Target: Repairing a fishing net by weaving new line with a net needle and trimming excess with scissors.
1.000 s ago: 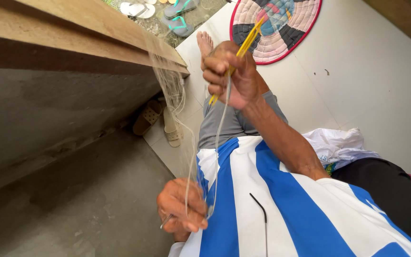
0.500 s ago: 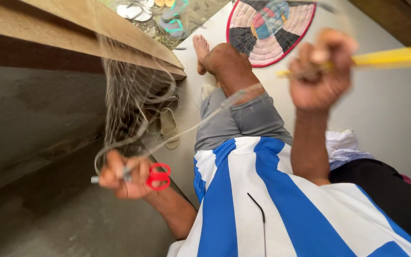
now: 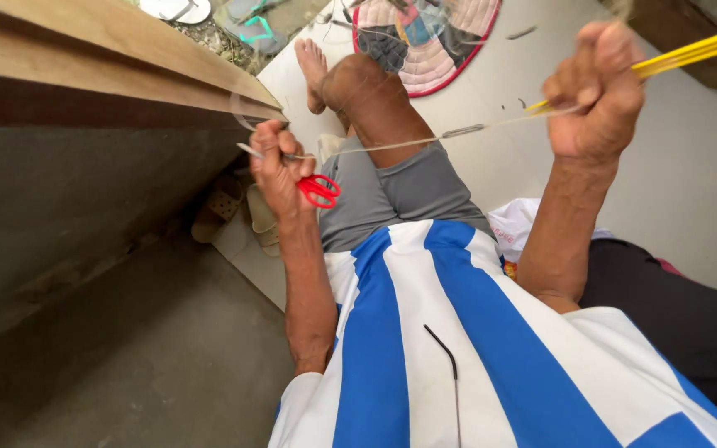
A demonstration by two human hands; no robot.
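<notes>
My left hand [image 3: 280, 166] grips small scissors with red handles [image 3: 319, 190], their metal tip poking out to the left near the wooden beam [image 3: 126, 70]. My right hand [image 3: 595, 91] is raised at the upper right, closed on a yellow netting needle [image 3: 690, 51]. A pale line [image 3: 425, 141] runs taut between the two hands, across my bent knee in grey shorts [image 3: 400, 187]. Thin translucent net strands hang near the beam by my left hand.
A round multicoloured mat [image 3: 433, 41] lies on the white floor beyond my bare foot [image 3: 313, 70]. Sandals [image 3: 234, 207] sit below the beam and flip-flops [image 3: 209, 12] at the top. A white cloth [image 3: 516, 232] and dark fabric [image 3: 674, 307] lie at my right side.
My left hand left the line near my lap, took up red scissors and rose toward the beam. My right hand swung the yellow needle out to the right, pulling the line taut.
</notes>
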